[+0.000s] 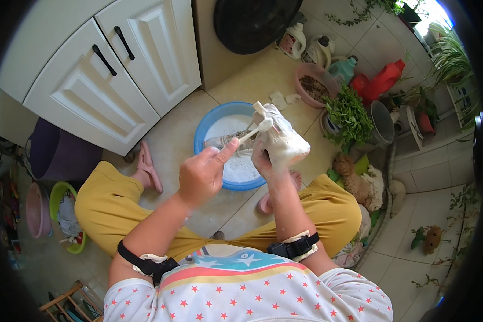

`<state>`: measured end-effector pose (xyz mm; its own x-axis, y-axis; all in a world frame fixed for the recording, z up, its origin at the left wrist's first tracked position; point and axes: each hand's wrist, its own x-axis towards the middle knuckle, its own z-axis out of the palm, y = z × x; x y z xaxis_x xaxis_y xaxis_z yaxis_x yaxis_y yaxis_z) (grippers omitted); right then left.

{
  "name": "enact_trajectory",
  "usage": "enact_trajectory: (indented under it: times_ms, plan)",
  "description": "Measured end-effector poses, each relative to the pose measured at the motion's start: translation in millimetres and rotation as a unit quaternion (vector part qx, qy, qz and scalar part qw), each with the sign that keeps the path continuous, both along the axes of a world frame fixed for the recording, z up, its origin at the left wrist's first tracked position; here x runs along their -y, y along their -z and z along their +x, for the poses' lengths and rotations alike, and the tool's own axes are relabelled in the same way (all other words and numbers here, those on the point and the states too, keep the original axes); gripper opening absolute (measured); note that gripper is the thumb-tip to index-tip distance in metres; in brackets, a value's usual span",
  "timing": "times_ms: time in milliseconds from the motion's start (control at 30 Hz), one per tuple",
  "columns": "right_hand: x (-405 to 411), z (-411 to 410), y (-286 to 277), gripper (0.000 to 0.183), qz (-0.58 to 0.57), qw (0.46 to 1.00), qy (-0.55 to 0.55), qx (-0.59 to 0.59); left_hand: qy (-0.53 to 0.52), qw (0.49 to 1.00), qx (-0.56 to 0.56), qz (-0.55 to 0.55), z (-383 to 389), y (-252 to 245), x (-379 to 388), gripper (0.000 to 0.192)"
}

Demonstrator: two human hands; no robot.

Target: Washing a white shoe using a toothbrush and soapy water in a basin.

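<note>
My left hand [203, 173] grips the handle of a small pale brush [249, 135], and the brush head touches a foam-covered light shoe [283, 139]. My right hand [263, 157] holds that shoe from below and behind, its fingers partly hidden by shoe and foam. Both are raised over a blue plastic basin [201, 131] on the floor between my feet. White suds fill the basin, and a greyish shoe with laces [221, 141] lies in them, partly hidden behind my left hand and the brush.
White cabinet doors [96, 84] stand at front left. Detergent bottles [294, 40], a pink bowl [316, 84] of dark material, a leafy plant [348, 114] and a grey bucket [382, 120] line the right. A purple tub [60, 153] and a green basket [56, 201] sit left.
</note>
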<state>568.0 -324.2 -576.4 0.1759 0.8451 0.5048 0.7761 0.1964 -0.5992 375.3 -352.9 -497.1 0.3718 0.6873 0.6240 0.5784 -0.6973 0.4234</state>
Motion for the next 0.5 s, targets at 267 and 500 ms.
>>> enact_trajectory:
  times_ms: [267, 500]
  plan:
    - [11.3, -5.5, -28.9, 0.034, 0.009, 0.995, -0.064, -0.071, 0.026, 1.000, 0.018, 0.001, 0.9, 0.5, 7.4, 0.054]
    - [8.8, -7.2, -40.2, 0.035, -0.008, 0.895, -0.172, -0.412, 0.014, 1.000, -0.001, -0.001, 13.9, -11.0, 0.2, 0.056]
